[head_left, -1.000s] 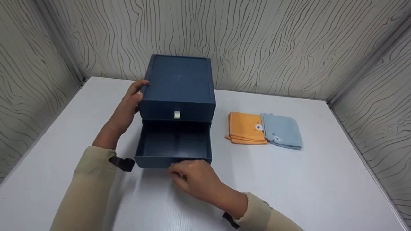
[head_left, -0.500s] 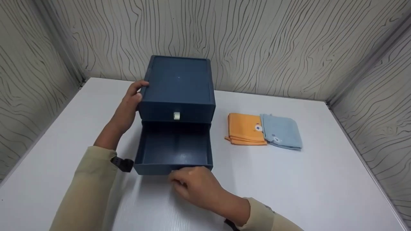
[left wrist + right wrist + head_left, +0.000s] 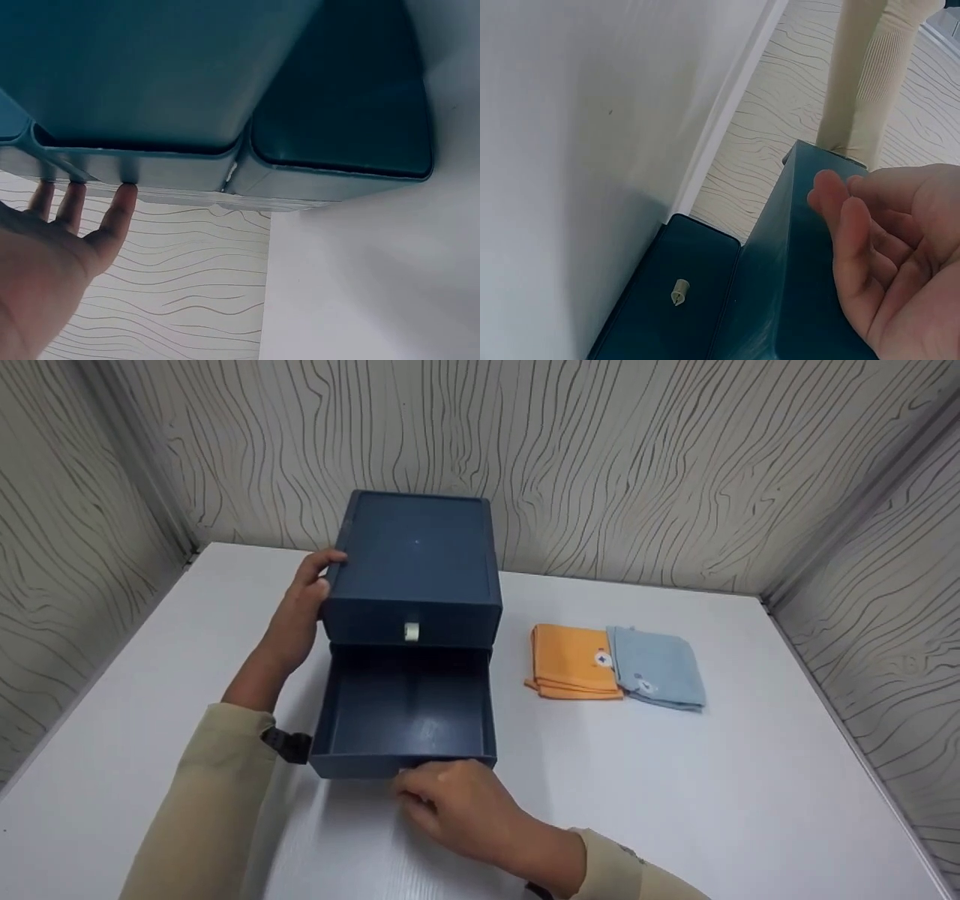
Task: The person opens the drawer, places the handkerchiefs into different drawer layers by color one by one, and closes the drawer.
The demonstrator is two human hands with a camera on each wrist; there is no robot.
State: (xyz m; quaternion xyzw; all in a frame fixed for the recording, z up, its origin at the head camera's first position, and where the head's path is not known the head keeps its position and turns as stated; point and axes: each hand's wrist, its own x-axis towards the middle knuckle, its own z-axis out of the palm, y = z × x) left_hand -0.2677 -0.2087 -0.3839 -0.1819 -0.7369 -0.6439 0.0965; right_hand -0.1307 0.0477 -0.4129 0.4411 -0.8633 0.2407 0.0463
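A dark blue drawer cabinet (image 3: 416, 547) stands on the table, its top drawer closed with a pale pull tab (image 3: 412, 631). Below that, the middle drawer (image 3: 409, 709) is drawn out, and its inside is bare. My right hand (image 3: 465, 810) pinches at the middle of this drawer's front edge, the tab there mostly covered by fingers. Curled fingers (image 3: 851, 240) show close against the drawer front in the right wrist view. My left hand (image 3: 296, 611) rests on the cabinet's left side, fingertips (image 3: 124, 196) touching its wall in the left wrist view.
A folded orange cloth (image 3: 574, 660) and a folded light blue cloth (image 3: 660, 667) lie side by side, right of the cabinet. A bottom drawer with its own tab (image 3: 679, 292) is closed near the table. Wood-grain patterned panels (image 3: 600, 465) enclose the back and sides.
The middle drawer has slid further out toward me, and my right hand has moved along with its front. My left hand stays at the cabinet's side.
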